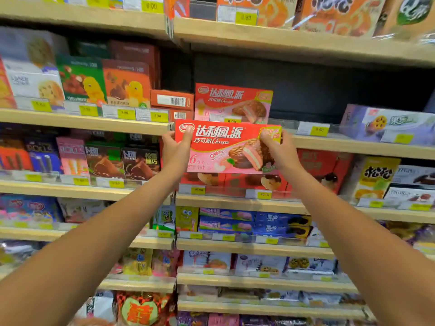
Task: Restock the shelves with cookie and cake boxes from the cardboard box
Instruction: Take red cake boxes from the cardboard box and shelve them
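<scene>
Held cake box: flat and wide, front face towards the camera; red band across the top with large white characters and a small round logo at the upper left, pink lower half with a white "6", a peach, and a chocolate-coated pie cut open to show a pink filling; yellow-green patch at the upper right corner.
Place: lifted in the air in front of the shelf edge, roughly level, its top edge overlapping the bottom of the matching box behind.
Left hand: grips the box's left end, thumb pressed on the red front near the logo, fingers hidden behind.
Right hand: grips the right end, thumb and fingertips curled over the upper right corner.
Shelved cake box: same red and pink design, upright on the shelf directly behind, facing forward.
Orange boxes: stacked flat just left of the shelved cake box, barcode ends outward.
Purple box: well to the right on the same shelf, cookie pictured on it.
Price tag: yellow and white, on the shelf rail between the cake boxes and the purple box.
</scene>
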`<state>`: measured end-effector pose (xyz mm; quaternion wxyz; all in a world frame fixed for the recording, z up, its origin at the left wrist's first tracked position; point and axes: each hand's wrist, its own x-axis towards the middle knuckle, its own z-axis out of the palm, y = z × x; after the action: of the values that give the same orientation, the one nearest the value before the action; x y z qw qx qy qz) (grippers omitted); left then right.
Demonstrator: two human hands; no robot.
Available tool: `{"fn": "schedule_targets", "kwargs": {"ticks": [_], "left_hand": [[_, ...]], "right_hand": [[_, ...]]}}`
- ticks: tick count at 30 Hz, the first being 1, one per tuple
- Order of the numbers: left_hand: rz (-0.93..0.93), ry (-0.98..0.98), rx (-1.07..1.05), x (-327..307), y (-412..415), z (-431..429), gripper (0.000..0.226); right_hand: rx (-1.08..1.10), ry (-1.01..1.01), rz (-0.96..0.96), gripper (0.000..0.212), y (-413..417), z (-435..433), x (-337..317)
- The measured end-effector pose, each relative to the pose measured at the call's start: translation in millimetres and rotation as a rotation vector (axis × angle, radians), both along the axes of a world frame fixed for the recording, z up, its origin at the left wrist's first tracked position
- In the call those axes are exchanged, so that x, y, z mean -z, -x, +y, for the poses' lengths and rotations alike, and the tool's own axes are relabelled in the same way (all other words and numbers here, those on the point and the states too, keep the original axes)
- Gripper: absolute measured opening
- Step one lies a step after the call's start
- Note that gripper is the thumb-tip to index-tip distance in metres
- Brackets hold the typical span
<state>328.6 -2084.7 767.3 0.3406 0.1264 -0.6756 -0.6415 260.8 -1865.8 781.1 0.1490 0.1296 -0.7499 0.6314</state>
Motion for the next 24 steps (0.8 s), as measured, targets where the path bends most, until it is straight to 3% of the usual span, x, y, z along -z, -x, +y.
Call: {"fn": "schedule_targets", "kwargs": {"ticks": [4,9,15,24], "left_hand": [[0.045,0.002,0.030,-50.0,24.6,-6.4,0.041],[0.140,0.214,0.058,-108.1,53.2,-9.1,0.040],[0.142,0.457,0.098,-133.4,86.6,-20.9,0.034],[0.100,0.407,0.081,-124.0,122.4,-34.4,0.033]], "right_hand": [[-0.025,-0.056,0.127,0.036,12.9,2.0,-43.1],[0.084,-0.039,0.242,0.016,36.5,6.7,-82.2],[0.134,-0.043,0.303,0.021,73.3,6.5,-105.9],[0.099,-0.020,0.260,0.017,114.3,-10.8,-96.4]]}}
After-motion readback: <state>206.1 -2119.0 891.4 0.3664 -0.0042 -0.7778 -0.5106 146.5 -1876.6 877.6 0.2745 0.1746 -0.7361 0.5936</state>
